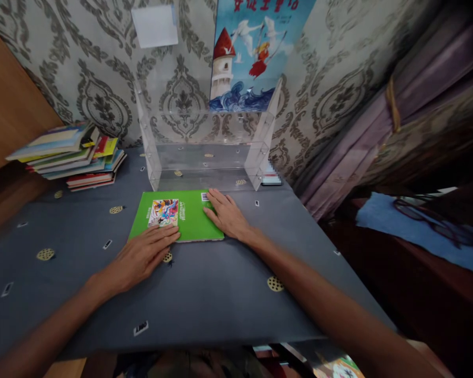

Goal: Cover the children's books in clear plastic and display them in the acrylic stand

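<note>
Both hands lie palm down on a green book, grasping nothing: the left hand (144, 254) stretches its fingers, held together, over the near left part, while the right hand (226, 215) rests loosely on the right end with its thumb apart.

Under them spreads a table (205, 304) with a grey cloth printed with yellow seed pods and small labels. Across its far side stands a clear plastic stand (152, 163) with stepped tiers; the cloth's print shows through the lower ones. High on its right is a blue book (256, 58) showing a red-roofed tower, white birds, waves and a figure in red. To the left, an uneven stack of books (74, 155) sits on the table.

The green book (195, 220) lies flat just in front of the stand, its longer side running across. Its cover is bright green, with a pale line of pages along the near edge. A colourful picture (165, 211) fills part of its left half, beside white lettering (182, 211) turned sideways. Smallest is a white label (204, 197) by the right fingertips.
</note>
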`<action>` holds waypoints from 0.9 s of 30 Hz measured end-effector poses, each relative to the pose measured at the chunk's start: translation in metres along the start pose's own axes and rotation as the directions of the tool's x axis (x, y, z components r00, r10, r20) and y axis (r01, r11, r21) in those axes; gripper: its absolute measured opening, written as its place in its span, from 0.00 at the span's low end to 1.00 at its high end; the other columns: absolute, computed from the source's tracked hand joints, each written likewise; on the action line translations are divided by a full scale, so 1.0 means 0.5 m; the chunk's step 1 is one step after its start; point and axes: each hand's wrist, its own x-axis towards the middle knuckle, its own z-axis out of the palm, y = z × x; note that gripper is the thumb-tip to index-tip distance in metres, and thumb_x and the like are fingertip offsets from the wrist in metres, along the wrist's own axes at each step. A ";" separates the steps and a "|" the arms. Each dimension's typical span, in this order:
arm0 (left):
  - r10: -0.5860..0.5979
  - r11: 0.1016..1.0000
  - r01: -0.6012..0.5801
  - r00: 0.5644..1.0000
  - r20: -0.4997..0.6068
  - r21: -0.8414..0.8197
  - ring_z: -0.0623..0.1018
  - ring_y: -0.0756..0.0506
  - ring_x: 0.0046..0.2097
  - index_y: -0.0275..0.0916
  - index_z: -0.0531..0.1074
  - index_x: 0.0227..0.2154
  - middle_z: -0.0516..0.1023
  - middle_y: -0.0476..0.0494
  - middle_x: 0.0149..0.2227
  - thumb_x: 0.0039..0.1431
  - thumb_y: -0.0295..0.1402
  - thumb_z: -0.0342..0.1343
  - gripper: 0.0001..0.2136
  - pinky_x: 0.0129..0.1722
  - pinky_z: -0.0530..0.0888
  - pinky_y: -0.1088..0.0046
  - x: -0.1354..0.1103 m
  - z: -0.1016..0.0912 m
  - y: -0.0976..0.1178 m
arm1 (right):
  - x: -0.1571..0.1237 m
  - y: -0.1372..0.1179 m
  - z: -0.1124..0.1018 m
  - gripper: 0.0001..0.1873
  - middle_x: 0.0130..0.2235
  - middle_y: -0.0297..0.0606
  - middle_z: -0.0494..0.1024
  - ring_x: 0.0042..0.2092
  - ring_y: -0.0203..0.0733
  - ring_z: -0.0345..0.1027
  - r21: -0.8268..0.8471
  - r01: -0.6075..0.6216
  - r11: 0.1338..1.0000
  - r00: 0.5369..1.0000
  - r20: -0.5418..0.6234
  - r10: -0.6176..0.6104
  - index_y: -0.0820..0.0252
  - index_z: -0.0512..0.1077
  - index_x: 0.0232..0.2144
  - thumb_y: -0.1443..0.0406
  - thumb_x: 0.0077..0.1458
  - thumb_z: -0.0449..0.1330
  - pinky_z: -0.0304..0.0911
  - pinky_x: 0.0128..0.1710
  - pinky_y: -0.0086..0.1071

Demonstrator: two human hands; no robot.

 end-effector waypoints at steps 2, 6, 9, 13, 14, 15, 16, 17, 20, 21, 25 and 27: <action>-0.008 1.000 0.008 1.000 -0.020 0.006 0.72 0.46 0.63 0.48 0.61 0.66 0.72 0.45 0.63 0.72 0.34 0.46 0.21 0.64 0.69 0.58 -0.003 0.005 -0.001 | -0.006 -0.001 0.000 0.29 0.70 0.49 0.58 0.72 0.50 0.47 0.013 0.005 1.000 1.000 -0.010 -0.005 0.64 0.59 0.67 0.57 0.69 0.45 0.48 0.69 0.52; -0.018 1.000 0.019 0.999 -0.051 0.019 0.72 0.45 0.62 0.48 0.60 0.66 0.72 0.44 0.62 0.72 0.34 0.47 0.22 0.64 0.69 0.56 -0.005 0.017 -0.002 | -0.036 -0.011 -0.004 0.26 0.67 0.48 0.63 0.71 0.50 0.50 0.052 0.025 0.998 0.999 -0.048 -0.023 0.63 0.64 0.64 0.60 0.67 0.48 0.50 0.68 0.53; -0.019 0.999 0.020 0.999 -0.037 0.043 0.73 0.44 0.61 0.46 0.63 0.64 0.73 0.42 0.61 0.72 0.35 0.46 0.20 0.63 0.69 0.56 -0.002 0.018 0.001 | -0.070 -0.019 -0.006 0.25 0.66 0.49 0.66 0.70 0.52 0.53 0.081 0.068 0.994 0.995 -0.078 -0.061 0.64 0.67 0.62 0.61 0.66 0.49 0.52 0.66 0.54; -0.031 0.993 0.030 1.000 0.006 0.116 0.75 0.39 0.58 0.40 0.69 0.59 0.75 0.36 0.58 0.72 0.37 0.46 0.18 0.59 0.71 0.52 0.018 0.012 0.013 | -0.114 -0.024 -0.010 0.23 0.62 0.50 0.71 0.67 0.53 0.59 0.131 0.128 0.983 0.985 -0.135 -0.111 0.63 0.72 0.58 0.61 0.66 0.51 0.56 0.65 0.55; -0.038 0.990 0.036 0.999 0.015 0.137 0.75 0.38 0.58 0.39 0.69 0.58 0.75 0.35 0.57 0.71 0.39 0.46 0.18 0.58 0.72 0.52 0.027 0.013 0.017 | -0.123 -0.024 -0.012 0.22 0.61 0.49 0.73 0.65 0.53 0.61 0.155 0.143 0.977 0.981 -0.154 -0.120 0.62 0.73 0.56 0.61 0.65 0.51 0.57 0.64 0.55; -0.043 0.987 0.039 0.999 0.025 0.157 0.74 0.37 0.57 0.38 0.69 0.57 0.75 0.34 0.56 0.71 0.40 0.46 0.18 0.57 0.72 0.51 0.037 0.014 0.022 | -0.131 -0.023 -0.015 0.21 0.59 0.48 0.75 0.64 0.53 0.63 0.186 0.160 0.969 0.976 -0.175 -0.127 0.60 0.74 0.55 0.62 0.65 0.52 0.58 0.63 0.54; -0.047 0.984 0.041 0.998 0.034 0.175 0.74 0.36 0.57 0.37 0.69 0.57 0.75 0.33 0.56 0.71 0.41 0.46 0.19 0.56 0.72 0.51 0.049 0.017 0.027 | -0.138 -0.022 -0.019 0.20 0.57 0.47 0.76 0.62 0.52 0.66 0.226 0.173 0.959 0.972 -0.197 -0.129 0.60 0.75 0.54 0.62 0.65 0.52 0.60 0.62 0.53; -0.049 0.981 0.040 0.998 0.043 0.190 0.74 0.36 0.57 0.36 0.69 0.57 0.74 0.32 0.56 0.71 0.41 0.47 0.19 0.56 0.72 0.51 0.061 0.021 0.032 | -0.143 -0.019 -0.023 0.20 0.55 0.47 0.78 0.59 0.51 0.68 0.273 0.182 0.945 0.968 -0.218 -0.124 0.60 0.75 0.54 0.63 0.65 0.52 0.62 0.61 0.52; -0.039 0.977 0.027 0.998 0.052 0.213 0.73 0.35 0.58 0.35 0.67 0.57 0.73 0.32 0.57 0.70 0.43 0.47 0.20 0.57 0.71 0.52 0.099 0.035 0.046 | -0.153 -0.009 -0.032 0.19 0.48 0.45 0.81 0.52 0.47 0.73 0.437 0.188 0.880 0.966 -0.245 -0.085 0.58 0.75 0.54 0.63 0.66 0.52 0.68 0.54 0.47; -0.030 0.977 0.018 0.998 0.053 0.215 0.72 0.35 0.58 0.35 0.67 0.57 0.73 0.31 0.57 0.70 0.44 0.47 0.21 0.57 0.70 0.53 0.111 0.040 0.050 | -0.154 -0.004 -0.034 0.19 0.45 0.44 0.82 0.50 0.46 0.73 0.487 0.192 0.852 0.966 -0.245 -0.078 0.57 0.75 0.54 0.63 0.66 0.51 0.69 0.52 0.45; 0.011 0.971 -0.028 0.997 0.074 0.237 0.73 0.35 0.57 0.33 0.67 0.57 0.73 0.30 0.57 0.70 0.47 0.46 0.24 0.57 0.70 0.53 0.143 0.049 0.060 | -0.148 0.012 -0.037 0.17 0.43 0.40 0.83 0.48 0.43 0.74 0.601 0.223 0.768 0.967 -0.233 -0.099 0.55 0.78 0.50 0.64 0.66 0.52 0.69 0.51 0.42; 0.026 0.968 -0.046 0.996 0.082 0.248 0.73 0.34 0.56 0.33 0.68 0.57 0.74 0.30 0.56 0.70 0.48 0.46 0.24 0.56 0.71 0.53 0.148 0.050 0.061 | -0.144 0.016 -0.038 0.17 0.44 0.40 0.83 0.48 0.42 0.74 0.623 0.219 0.751 0.971 -0.212 -0.107 0.55 0.78 0.50 0.65 0.66 0.53 0.69 0.52 0.41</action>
